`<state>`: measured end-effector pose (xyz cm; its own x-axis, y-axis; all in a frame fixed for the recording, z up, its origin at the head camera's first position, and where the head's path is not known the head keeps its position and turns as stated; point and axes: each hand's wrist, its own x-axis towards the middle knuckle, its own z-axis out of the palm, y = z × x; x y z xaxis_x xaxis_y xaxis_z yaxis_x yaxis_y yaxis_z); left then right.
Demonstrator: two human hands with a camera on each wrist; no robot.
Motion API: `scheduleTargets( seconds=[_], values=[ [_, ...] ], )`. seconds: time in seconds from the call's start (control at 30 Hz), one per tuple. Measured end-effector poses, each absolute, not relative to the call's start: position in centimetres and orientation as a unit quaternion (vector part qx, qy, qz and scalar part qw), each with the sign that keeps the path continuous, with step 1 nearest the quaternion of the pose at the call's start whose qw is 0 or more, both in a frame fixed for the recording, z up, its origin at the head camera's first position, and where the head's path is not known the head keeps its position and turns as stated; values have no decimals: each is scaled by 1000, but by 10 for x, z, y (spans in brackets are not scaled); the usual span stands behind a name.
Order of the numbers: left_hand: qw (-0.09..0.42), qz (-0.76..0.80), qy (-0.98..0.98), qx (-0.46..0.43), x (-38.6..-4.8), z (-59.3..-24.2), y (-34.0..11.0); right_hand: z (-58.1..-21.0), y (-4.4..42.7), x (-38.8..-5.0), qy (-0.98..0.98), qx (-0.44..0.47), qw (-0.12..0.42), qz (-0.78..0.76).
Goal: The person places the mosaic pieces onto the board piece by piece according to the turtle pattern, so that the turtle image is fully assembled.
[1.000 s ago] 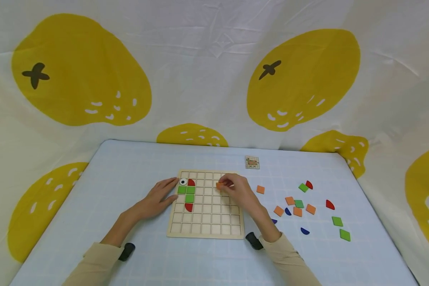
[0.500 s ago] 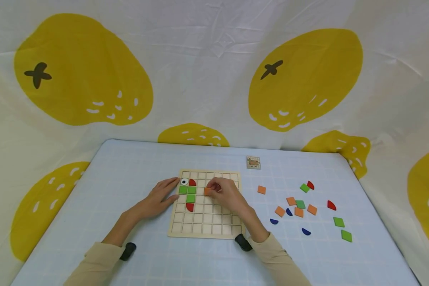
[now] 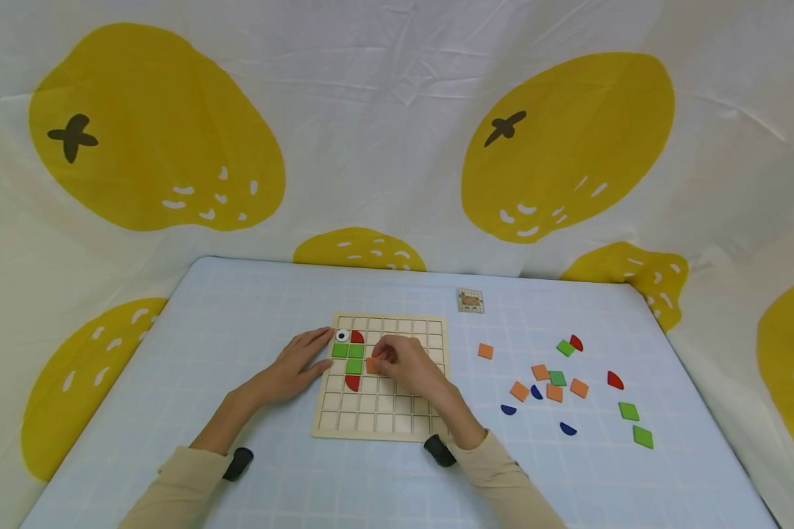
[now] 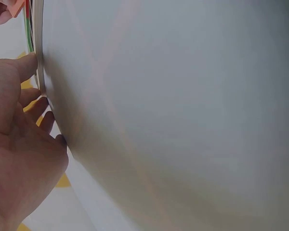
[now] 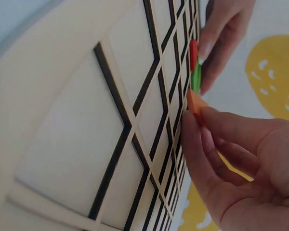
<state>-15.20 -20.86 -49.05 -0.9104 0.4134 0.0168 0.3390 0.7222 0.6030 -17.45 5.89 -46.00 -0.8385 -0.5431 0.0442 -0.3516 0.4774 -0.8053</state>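
Observation:
A wooden grid board point(image 3: 384, 422) lies on the table, its upper left cells filled with a white eye disc point(image 3: 342, 336), green square tiles point(image 3: 355, 366) and red quarter-round tiles point(image 3: 352, 383). Between thumb and fingers my right hand point(image 3: 406, 365) pinches an orange square tile point(image 3: 372, 365), just right of the lower green tile. In the right wrist view the orange tile point(image 5: 196, 103) is tilted at the grid. My left hand point(image 3: 295, 367) rests at the board's left edge, fingers fairly straight; in the left wrist view its thumb and fingertips touch the board's side point(image 4: 37, 43).
To the right lie several loose orange tiles point(image 3: 519, 391), green tiles point(image 3: 628, 411), blue half-round tiles point(image 3: 567, 428) and red quarter-round tiles point(image 3: 614, 380). A small picture card point(image 3: 470, 300) lies behind the board. A patterned curtain point(image 3: 370, 147) hangs at the table's far edge.
My right hand has moved left and slightly nearer across the board with the orange tile, ending beside the lower green tile. The left hand has stayed at the board's edge.

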Motion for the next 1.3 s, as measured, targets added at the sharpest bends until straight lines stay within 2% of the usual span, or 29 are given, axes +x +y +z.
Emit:
scheduleTargets(
  seconds=[0.4,0.7,0.93,1.3],
  values=[
    [52,313,926,205,-150,-486,-207,-460,51,-172,870,-234,127,-416],
    [66,315,926,198,-151,-489,-208,-459,50,-168,875,-223,122,-413],
    [58,316,925,203,-150,-487,-207,-460,57,-168,874,-233,120,-410],
    [60,313,926,202,-151,-491,-209,-462,89,-170,880,-235,75,-407]
  ],
)
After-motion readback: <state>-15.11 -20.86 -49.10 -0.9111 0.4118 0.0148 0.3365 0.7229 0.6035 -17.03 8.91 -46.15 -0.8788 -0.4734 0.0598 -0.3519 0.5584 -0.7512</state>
